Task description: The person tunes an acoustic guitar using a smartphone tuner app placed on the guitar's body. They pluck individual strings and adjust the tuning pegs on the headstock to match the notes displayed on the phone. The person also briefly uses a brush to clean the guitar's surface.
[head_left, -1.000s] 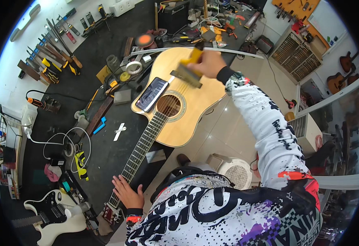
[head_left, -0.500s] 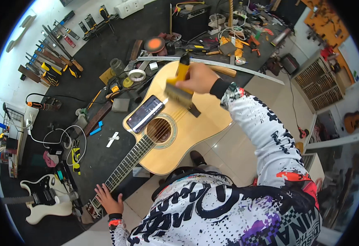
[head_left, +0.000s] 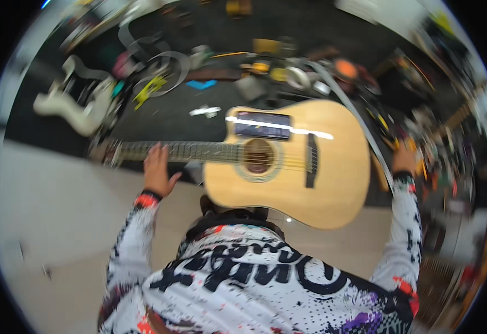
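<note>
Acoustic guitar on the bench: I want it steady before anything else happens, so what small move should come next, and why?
Probably bring the right hand back onto the acoustic guitar. Only the left hand rests on its neck, while the right one is off past the lower end, among blurred tools. A dark flat device lies loose on the top and could slide.

White long-sleeved jersey fills the view from six o'clock, speckled with black dots and splashed with red and purple, a bold black scrawl across the chest. Black cuffs edged in red-orange ring both wrists, at nine and three o'clock.
</note>
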`<control>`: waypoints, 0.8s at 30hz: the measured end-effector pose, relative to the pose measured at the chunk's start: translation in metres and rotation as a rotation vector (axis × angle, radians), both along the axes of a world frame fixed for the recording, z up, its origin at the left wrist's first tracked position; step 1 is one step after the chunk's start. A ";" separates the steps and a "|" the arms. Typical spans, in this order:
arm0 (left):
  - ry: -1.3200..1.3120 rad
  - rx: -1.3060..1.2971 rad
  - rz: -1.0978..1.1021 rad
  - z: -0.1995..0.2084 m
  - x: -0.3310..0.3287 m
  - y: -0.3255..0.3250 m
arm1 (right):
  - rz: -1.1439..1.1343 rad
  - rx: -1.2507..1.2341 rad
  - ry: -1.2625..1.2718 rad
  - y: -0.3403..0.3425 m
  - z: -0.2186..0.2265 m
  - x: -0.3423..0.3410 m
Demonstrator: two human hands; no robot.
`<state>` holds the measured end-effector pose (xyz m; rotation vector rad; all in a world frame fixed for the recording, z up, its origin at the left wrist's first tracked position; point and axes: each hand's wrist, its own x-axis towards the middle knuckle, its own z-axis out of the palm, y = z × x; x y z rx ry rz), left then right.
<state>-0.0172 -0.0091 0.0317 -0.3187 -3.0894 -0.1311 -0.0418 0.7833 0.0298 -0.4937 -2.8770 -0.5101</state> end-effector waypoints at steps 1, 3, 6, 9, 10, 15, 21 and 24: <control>-0.013 -0.012 0.048 -0.002 0.001 0.001 | -0.128 0.000 -0.114 -0.005 -0.011 -0.011; -0.026 -0.022 0.084 -0.004 0.002 0.004 | -0.203 0.034 -0.113 0.005 -0.040 -0.020; -0.008 -0.029 0.109 -0.001 0.010 0.003 | -0.180 -0.246 -0.227 0.002 -0.060 -0.027; 0.012 0.044 0.214 -0.002 0.030 -0.003 | -0.031 -0.369 -0.150 -0.014 -0.054 -0.023; 0.017 0.095 0.241 -0.003 0.038 -0.008 | 0.018 -0.374 -0.121 -0.018 -0.049 -0.013; 0.075 0.270 0.367 -0.025 0.104 -0.056 | 0.040 -0.409 0.255 -0.059 -0.012 0.031; 0.116 0.481 0.615 -0.063 0.144 -0.149 | 0.042 -0.604 0.344 -0.272 0.044 0.079; 0.099 0.558 0.619 -0.077 0.131 -0.201 | 0.233 -0.566 0.310 -0.393 0.048 0.098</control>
